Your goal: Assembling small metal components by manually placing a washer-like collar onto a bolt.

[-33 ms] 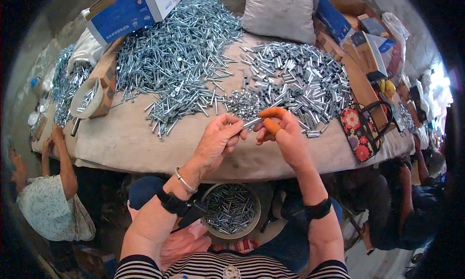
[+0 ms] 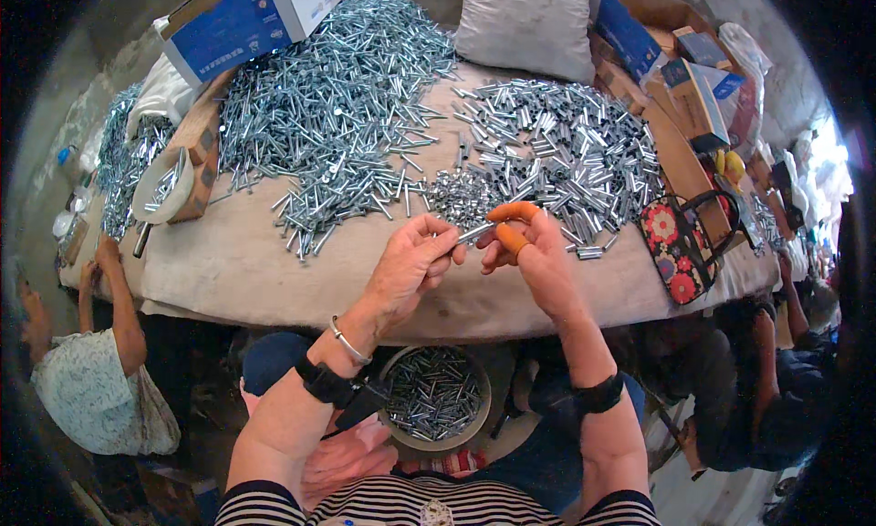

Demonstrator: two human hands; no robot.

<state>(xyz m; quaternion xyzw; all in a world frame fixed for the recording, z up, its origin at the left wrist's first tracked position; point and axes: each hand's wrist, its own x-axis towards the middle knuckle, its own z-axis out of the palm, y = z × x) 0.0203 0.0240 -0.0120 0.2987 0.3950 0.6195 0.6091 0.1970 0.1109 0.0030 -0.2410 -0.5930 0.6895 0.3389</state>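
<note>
Where L hand (image 2: 408, 260) nearly meets R hand (image 2: 540, 263): slim shiny metal pc (image 2: 473, 232), btwn the two, over near part of beige table cloth (image 2: 228, 270), R end tilted a bit up.
L fingers: thumb + index pinched narrow on pc's L end; others curled.
R fingers: bent, bunched at pc's R end; orange covers (image 2: 516, 212) on two; can't tell if they grip it or just steady it.
Wrists: L w/ metal bangle (image 2: 345, 343) & black strap (image 2: 330, 383); R w/ similar dark band (image 2: 599, 394).
Small bits: low heap (image 2: 456, 193) just past fingertips, bright, too tiny to ID.
Long bolts: big pile (image 2: 338, 88), L of ctr, running back to blue-white box (image 2: 233, 33).
Tubes: short metal sleeves (image 2: 575, 143), wide spread, R of ctr, nearest ones close to R hand.
Basin: round, pale rim (image 2: 486, 406), below table edge btwn person's knees, full of dark metal pcs (image 2: 433, 394).
Back: stuffed pale sack (image 2: 525, 29); open cartons (image 2: 693, 97) to its R.
R side: floral bag (image 2: 673, 252), dark handles, nr table edge.
L side: round pale dish (image 2: 164, 187) w/ a few bolts, against wooden block (image 2: 196, 184).
Others: co-worker in light top (image 2: 91, 389), far L; another in dark clothes (image 2: 785, 389), far R.
</note>
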